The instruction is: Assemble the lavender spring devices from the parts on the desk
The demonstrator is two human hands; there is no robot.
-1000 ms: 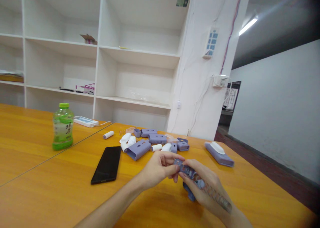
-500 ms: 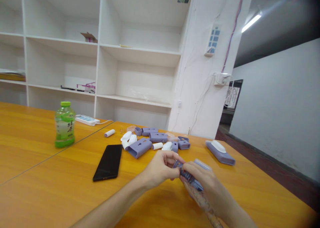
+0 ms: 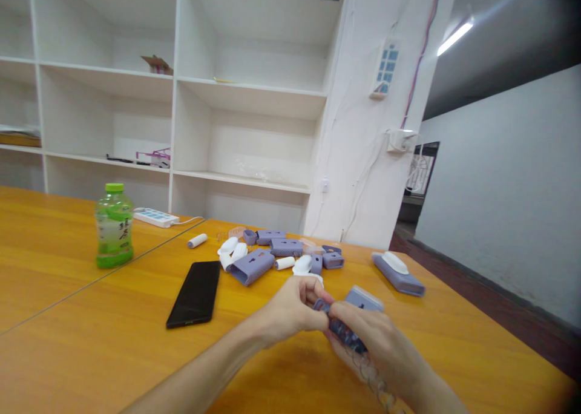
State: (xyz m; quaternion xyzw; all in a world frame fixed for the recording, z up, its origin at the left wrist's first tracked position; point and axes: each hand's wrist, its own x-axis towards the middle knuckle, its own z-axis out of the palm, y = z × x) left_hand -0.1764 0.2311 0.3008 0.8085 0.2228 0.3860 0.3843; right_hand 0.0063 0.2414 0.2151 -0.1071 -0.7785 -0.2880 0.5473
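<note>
Both hands meet low in the middle right of the head view, above the table. My left hand (image 3: 294, 308) pinches the near end of a small purple plastic part (image 3: 321, 305) between thumb and fingers. My right hand (image 3: 384, 338) is closed around the part's darker, patterned body (image 3: 347, 335), which the fingers partly cover. A clear coiled strip (image 3: 374, 381) trails below the right hand; where it attaches is hidden. Just beyond the right fingers is a purple casing (image 3: 363, 299) with a pale edge, partly hidden.
Purple sleeves (image 3: 252, 266), white rounded pieces (image 3: 302, 264) and small white cylinders (image 3: 284, 263) lie scattered ahead. A black phone (image 3: 194, 294) and a green bottle (image 3: 114, 226) are to the left. A purple casing topped with a white piece (image 3: 398, 273) lies right, near the table edge.
The view has shifted slightly. My hands stay closed on the part, with small finger movements. More of the purple casing beyond the right hand and of the clear coil shows now.
</note>
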